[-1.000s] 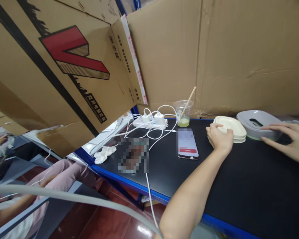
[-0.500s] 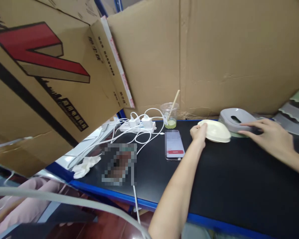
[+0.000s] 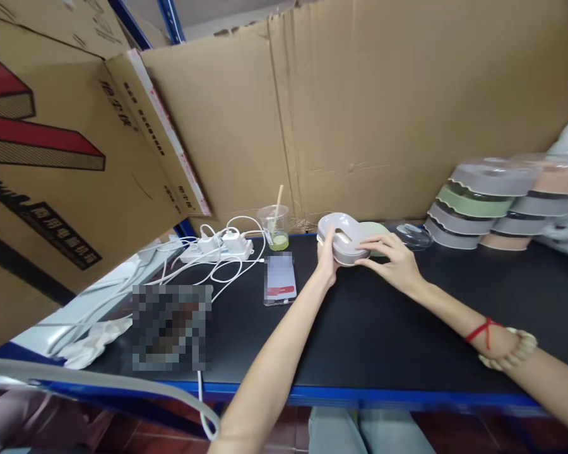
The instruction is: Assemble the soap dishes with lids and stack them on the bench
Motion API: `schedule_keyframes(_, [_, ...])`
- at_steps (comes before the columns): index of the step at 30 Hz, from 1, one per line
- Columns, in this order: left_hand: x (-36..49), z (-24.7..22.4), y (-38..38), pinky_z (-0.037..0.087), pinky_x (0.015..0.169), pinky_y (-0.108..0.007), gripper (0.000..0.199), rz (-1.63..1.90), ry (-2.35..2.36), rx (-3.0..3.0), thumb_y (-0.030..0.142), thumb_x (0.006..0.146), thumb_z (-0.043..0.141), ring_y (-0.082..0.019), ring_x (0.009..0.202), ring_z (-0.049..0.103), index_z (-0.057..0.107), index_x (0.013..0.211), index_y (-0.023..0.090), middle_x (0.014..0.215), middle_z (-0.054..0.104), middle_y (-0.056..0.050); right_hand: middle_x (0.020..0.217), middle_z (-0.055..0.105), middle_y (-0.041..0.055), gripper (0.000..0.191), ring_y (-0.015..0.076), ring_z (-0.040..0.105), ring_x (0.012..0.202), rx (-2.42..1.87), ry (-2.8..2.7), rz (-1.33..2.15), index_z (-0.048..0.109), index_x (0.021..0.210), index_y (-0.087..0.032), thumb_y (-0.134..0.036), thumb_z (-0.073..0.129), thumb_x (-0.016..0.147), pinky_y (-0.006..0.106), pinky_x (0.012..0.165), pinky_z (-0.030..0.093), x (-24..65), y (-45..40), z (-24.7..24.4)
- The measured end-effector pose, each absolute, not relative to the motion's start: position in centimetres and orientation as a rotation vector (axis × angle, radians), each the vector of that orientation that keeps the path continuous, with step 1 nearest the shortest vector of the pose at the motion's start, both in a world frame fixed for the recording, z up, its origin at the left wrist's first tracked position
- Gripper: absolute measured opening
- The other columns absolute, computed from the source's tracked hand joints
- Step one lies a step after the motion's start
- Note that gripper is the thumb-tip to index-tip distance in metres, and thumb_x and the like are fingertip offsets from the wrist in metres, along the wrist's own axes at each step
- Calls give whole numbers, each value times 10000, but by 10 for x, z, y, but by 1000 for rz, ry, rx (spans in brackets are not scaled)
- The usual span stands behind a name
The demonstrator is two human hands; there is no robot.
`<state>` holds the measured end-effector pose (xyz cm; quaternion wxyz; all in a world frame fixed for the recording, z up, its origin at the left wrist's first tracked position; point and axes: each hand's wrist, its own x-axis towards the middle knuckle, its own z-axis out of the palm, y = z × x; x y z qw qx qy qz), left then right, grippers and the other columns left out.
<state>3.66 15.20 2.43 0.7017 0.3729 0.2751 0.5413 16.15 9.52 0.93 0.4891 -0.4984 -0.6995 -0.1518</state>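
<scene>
Box (image 3: 356, 232) of grey plastic is a little right of the middle of the frame. The left hand (image 3: 327, 260) holds its left side, thumb up by the hole (image 3: 344, 236) on top. The right hand (image 3: 397, 263) pinches its right edge with thumb and fingers. To do this well, hold it level and squeeze softly, so the sides should not bend. Mind the green piece (image 3: 373, 229) just behind the right hand, and the phone (image 3: 280, 277) beside the left arm (image 3: 274, 359).

I report one head-worn camera, facing forward and down across the desk (image 3: 383, 343) to the cardboard (image 3: 407, 113), near enough to include the blue front edge (image 3: 322, 395).
</scene>
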Motion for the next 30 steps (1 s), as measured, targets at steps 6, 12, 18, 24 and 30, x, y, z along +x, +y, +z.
schedule_keyframes(6, [29, 24, 143, 480, 821, -281, 174, 1300, 676, 936, 149, 703, 607, -176, 863, 637, 639, 874, 147, 865, 684, -36, 1090, 579, 88, 637, 110, 585, 839, -1213, -1338, 11, 636, 1023, -183, -678, 562, 628, 244, 661, 517, 160, 95, 14])
schedule_keyframes(12, [35, 23, 125, 495, 790, -323, 165, 1090, 735, 1136, 292, 729, 651, -222, 809, 645, 671, 772, 133, 771, 689, -70, 872, 657, 81, 780, 121, 599, 720, -1208, -1168, 603, 635, 972, -117, -733, 608, 493, 226, 635, 501, 166, 95, 19])
schedule_keyframes(18, [37, 23, 122, 495, 804, -298, 104, 1152, 775, 1083, 232, 755, 594, -200, 837, 640, 653, 777, 149, 796, 693, -53, 809, 647, 73, 551, 144, 594, 717, -1463, -1260, 399, 655, 913, -146, -620, 445, 727, 277, 668, 494, 183, 95, 24])
schedule_keyframes(24, [30, 34, 118, 518, 691, -299, 160, 1162, 651, 806, 231, 746, 455, -186, 712, 631, 594, 747, 153, 665, 637, -29, 1312, 415, 151, 597, 311, 379, 1254, -1806, -1221, -269, 495, 1263, -213, -391, 561, 696, 524, 1011, 343, 223, 104, 14])
schedule_keyframes(30, [27, 38, 115, 447, 520, -231, 220, 1175, 671, 624, 298, 754, 415, -121, 482, 510, 517, 622, 154, 507, 515, -1, 1236, 413, 127, 457, 287, 475, 1136, -2039, -1120, -113, 569, 1125, -237, -402, 595, 700, 459, 952, 403, 238, 100, 16])
